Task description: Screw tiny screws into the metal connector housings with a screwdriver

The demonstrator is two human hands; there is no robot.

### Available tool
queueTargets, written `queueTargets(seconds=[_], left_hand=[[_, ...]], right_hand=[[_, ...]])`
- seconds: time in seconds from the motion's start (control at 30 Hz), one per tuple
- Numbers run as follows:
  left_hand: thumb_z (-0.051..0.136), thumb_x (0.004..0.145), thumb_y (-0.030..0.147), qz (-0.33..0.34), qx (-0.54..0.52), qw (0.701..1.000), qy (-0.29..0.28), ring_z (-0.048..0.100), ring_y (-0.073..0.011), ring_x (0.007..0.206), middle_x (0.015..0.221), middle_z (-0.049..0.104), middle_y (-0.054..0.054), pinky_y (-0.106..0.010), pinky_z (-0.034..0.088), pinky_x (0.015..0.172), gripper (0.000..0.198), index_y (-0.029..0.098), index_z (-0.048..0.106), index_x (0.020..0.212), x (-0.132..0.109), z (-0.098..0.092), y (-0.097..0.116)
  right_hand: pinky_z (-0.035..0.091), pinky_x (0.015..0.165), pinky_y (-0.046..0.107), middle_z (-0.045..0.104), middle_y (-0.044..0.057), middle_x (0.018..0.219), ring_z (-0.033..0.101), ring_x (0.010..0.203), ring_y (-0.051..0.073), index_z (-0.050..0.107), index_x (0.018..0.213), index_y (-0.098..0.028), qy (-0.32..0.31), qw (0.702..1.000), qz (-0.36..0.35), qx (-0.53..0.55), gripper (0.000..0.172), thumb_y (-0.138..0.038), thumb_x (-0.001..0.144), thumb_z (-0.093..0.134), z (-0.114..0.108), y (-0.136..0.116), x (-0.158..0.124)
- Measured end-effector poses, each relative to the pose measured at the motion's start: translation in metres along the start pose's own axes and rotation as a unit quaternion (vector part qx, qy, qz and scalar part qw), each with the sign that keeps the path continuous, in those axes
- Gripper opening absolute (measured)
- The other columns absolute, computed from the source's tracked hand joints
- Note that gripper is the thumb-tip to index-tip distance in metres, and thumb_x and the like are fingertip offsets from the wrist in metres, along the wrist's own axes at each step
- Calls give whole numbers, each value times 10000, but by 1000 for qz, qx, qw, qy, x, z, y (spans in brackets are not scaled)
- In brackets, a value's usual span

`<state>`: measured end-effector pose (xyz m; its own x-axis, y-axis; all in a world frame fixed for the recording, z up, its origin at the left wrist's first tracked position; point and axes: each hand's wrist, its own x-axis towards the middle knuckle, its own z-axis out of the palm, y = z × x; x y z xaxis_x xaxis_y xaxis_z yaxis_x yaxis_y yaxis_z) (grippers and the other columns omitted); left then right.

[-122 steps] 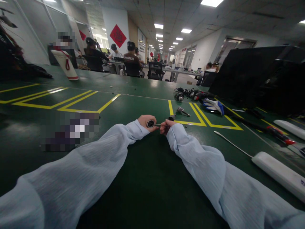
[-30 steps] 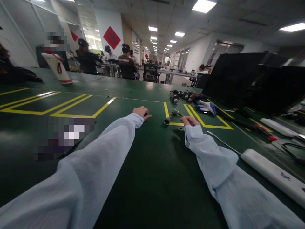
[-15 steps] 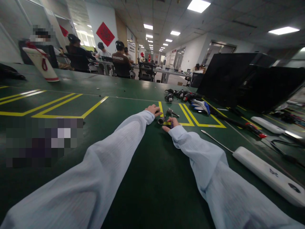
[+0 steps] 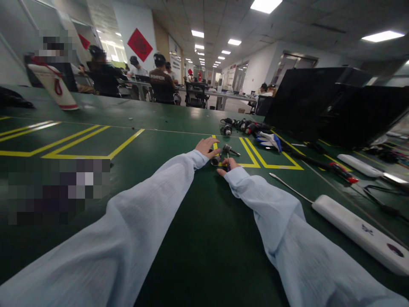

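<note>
My left hand [image 4: 206, 146] lies on the green table [image 4: 198, 238] with its fingers stretched out, the tips beside a small metal cylinder [image 4: 215, 160] that rests on a yellow line. My right hand [image 4: 226, 166] sits just to the right of that cylinder, fingers curled round a small thin tool whose tip points up. I cannot make out the tool's type. A second metal part with a thin shaft [image 4: 228, 149] lies just beyond both hands. Both arms wear pale blue sleeves.
Behind the hands lie a heap of dark drill parts [image 4: 241, 125] and a white and blue glove [image 4: 270, 140]. A red-handled screwdriver [image 4: 344, 174], a white power strip [image 4: 358, 232] and black cases [image 4: 319, 102] are at the right. People sit at far tables.
The left hand slid right and the right hand came back left, so both now meet at the small cylinder. Four seconds ago the left hand held that cylinder; it now lies on the table.
</note>
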<state>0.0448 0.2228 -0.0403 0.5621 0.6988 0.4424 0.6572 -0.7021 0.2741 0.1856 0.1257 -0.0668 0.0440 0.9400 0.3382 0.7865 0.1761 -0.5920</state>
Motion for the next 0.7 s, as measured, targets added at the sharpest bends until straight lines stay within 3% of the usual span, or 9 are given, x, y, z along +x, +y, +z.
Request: queueTargets(seconds=[0.1,0.2,0.3,0.47,0.7], left_hand=[[420,775,447,80,3,997,-18,301,-266,1236,1265,454,-101,-536,126,1002,453,164,479,1124,-15,-1,18],[414,791,384,147,8,987,-62,351,-249,1212,1203,520,-94,-521,78,1023,358,147,538,1028,-30,1,34],[418,788,341,151,17,986,-63,377,-266,1189,1184,531,-111,-520,131,1017,369,117,513,1065,-40,3,40],[471,739,283,165,4,985,-56,478,-243,1061,1129,531,-182,-380,338,953,399,37,522,1049,-56,1,40],[491,602,86,139,-11,990,-19,453,-256,1085,1145,504,-193,-375,348,966,447,18,513,1044,-105,-12,55]], right_hand=[[461,669,375,612,69,816,595,755,240,492,851,-196,16,999,-18,-24,269,-321,639,600,0,0,-1],[454,595,333,579,38,713,567,630,203,499,830,-189,21,999,-34,-23,244,-269,621,596,0,2,-3],[426,576,281,532,-3,658,526,589,155,490,778,-192,20,998,-56,-13,176,-197,618,562,1,5,-5],[393,583,261,461,-28,626,490,581,128,454,717,-208,9,996,-88,10,129,-144,624,516,3,7,-10],[423,630,294,510,-14,687,510,625,154,430,700,-211,-34,991,-121,51,149,-125,610,513,10,-7,-36]])
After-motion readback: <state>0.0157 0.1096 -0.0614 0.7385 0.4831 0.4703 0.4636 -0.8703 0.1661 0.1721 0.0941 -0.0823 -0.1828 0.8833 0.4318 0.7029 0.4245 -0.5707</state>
